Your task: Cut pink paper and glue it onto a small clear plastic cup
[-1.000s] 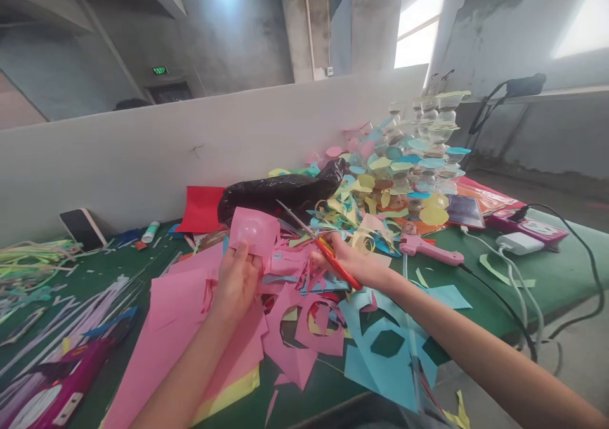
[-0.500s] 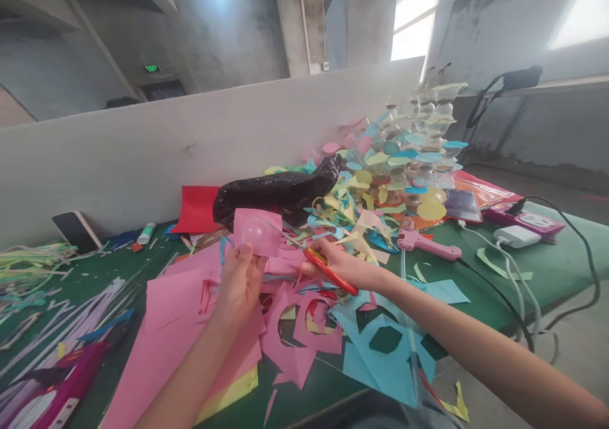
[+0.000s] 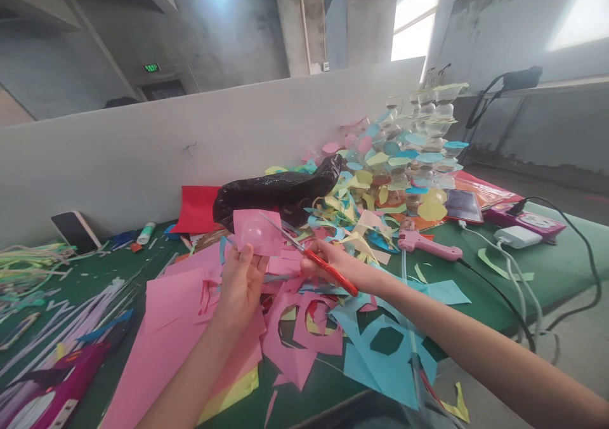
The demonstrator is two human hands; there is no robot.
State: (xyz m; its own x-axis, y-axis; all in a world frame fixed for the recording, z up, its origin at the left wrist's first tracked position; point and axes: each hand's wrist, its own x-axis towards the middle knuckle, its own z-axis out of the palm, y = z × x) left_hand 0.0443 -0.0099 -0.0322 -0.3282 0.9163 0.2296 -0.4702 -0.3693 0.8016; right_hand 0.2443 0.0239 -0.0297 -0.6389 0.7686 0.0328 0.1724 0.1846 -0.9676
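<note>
My left hand (image 3: 239, 286) pinches a square of pink paper (image 3: 270, 223) from below, with the thumb in front. A clear rounded plastic cup (image 3: 254, 233) sits against the sheet's near face, close to that thumb. My right hand (image 3: 343, 268) is wrapped round the red handles of a pair of scissors (image 3: 332, 271). Their blades point up and left, parted, at the right side of the pink square. Whether they bite into the paper there I cannot tell. Under both hands lie large pink sheets (image 3: 176, 315) and pink offcuts (image 3: 295, 359) with holes cut out.
Behind the hands lies a black plastic bag (image 3: 276, 188). Stacked clear cups with coloured paper (image 3: 428, 143) stand at the back right. A pink glue gun (image 3: 431, 244) with a cable, a power strip (image 3: 528, 221) and blue offcuts (image 3: 380, 365) are to the right; a phone (image 3: 76, 231) leans at left.
The scissors have turned slightly in my right hand, and their blades now show parted over the right part of the pink square. My left hand has barely moved.
</note>
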